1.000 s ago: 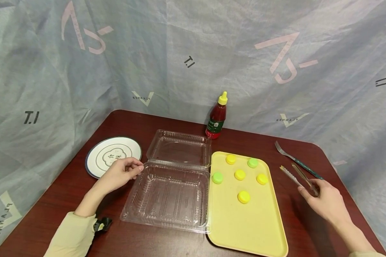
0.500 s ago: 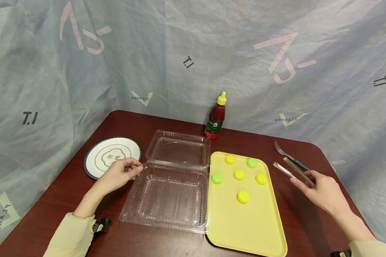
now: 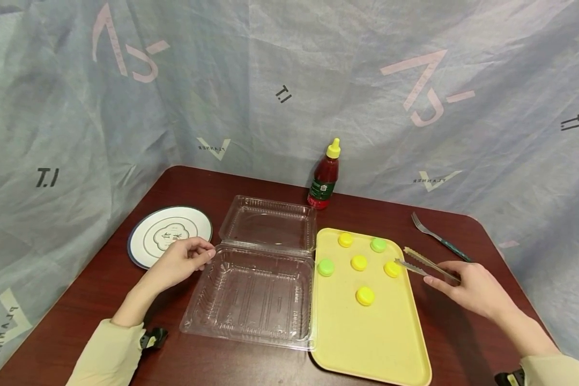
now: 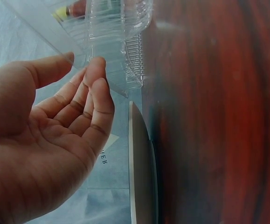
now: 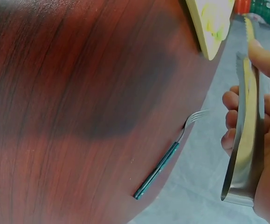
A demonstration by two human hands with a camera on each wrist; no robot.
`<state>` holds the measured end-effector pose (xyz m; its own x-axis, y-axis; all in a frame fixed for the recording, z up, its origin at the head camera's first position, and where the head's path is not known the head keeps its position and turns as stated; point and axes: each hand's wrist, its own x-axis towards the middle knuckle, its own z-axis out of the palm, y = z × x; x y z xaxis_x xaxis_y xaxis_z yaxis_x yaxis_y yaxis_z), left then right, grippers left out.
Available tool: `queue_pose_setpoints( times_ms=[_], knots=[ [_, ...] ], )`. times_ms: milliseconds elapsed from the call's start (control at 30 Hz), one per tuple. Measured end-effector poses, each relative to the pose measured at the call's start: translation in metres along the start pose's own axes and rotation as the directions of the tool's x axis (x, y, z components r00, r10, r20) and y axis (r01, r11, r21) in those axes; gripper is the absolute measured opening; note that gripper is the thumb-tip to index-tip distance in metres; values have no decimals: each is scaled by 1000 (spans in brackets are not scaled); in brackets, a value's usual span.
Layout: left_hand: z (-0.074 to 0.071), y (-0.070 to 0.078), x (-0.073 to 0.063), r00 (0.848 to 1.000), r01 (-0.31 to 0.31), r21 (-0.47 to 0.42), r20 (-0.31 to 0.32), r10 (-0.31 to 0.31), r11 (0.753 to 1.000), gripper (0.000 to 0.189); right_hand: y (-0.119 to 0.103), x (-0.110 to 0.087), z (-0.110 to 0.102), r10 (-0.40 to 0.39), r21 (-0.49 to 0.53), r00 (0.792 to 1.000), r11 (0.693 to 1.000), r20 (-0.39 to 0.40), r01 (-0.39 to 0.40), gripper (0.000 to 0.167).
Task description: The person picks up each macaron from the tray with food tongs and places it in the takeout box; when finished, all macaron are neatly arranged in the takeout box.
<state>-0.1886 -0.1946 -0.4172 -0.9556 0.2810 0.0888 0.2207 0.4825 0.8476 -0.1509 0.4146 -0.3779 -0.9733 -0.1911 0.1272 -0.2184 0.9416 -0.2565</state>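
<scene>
My left hand is at the left edge of an opened clear plastic container. In the left wrist view its thumb and curled index finger pinch the container's thin rim. My right hand grips metal tongs, their two arms spread apart with nothing between them. The tong tips are over the right edge of a yellow tray, close to a yellow macaron-like disc. Several more yellow and green discs lie on the tray, among them a green one.
A white plate with a blue rim lies left of the container. Behind the container and tray stands a red sauce bottle with a yellow cap. A fork with a green handle lies right of the tray.
My right hand has carried the tongs leftward, from beside the fork to the tray's right edge. The left hand, the container and the discs have stayed in place.
</scene>
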Motion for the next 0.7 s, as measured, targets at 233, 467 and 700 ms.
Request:
queue_pose_setpoints(
  times_ms=[233,467,700],
  knots=[
    [0,0,0,1000,0,1,0,0,1000,18,-1,2,4,-36,-21,998,999,45,37,40],
    [0,1,0,1000,-4,-2,0,4,1000,18,-2,5,6,-42,-41,995,998,95,46,39],
    [1,0,0,1000,2,-10,6,-2,1000,18,-2,6,8,-66,-75,992,994,103,74,31]
  ],
)
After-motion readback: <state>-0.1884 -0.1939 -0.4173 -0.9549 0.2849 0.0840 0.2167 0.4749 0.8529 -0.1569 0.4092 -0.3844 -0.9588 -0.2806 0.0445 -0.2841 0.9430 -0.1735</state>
